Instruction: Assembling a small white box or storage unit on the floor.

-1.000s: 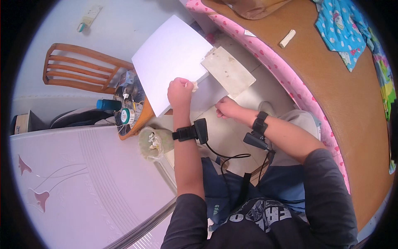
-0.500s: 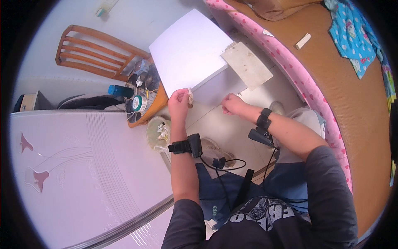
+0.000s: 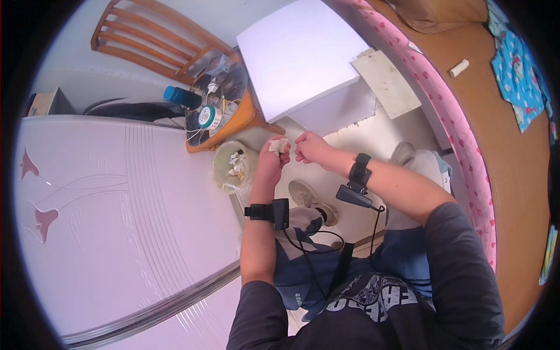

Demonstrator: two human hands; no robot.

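Observation:
My left hand is closed around a crumpled white tissue, which sticks out at the top between the fingers. Just to its right, a small gap away, my right hand has its fingers curled and pinched together. What the right fingers hold, if anything, is too small to see. Below and to the left of my left hand stands a pale green waste bin with a plastic liner and crumpled white waste inside.
An orange-brown wooden chair holds a blue bottle, a round white-and-green tub and cables. Ahead are a white cabinet and a pale board. A bed with pink edging runs along the right; a white panel fills the left.
My left hand has turned and moved right and down with the tissue. My right hand has come closer to it. The view has shifted, so the room appears higher and further right.

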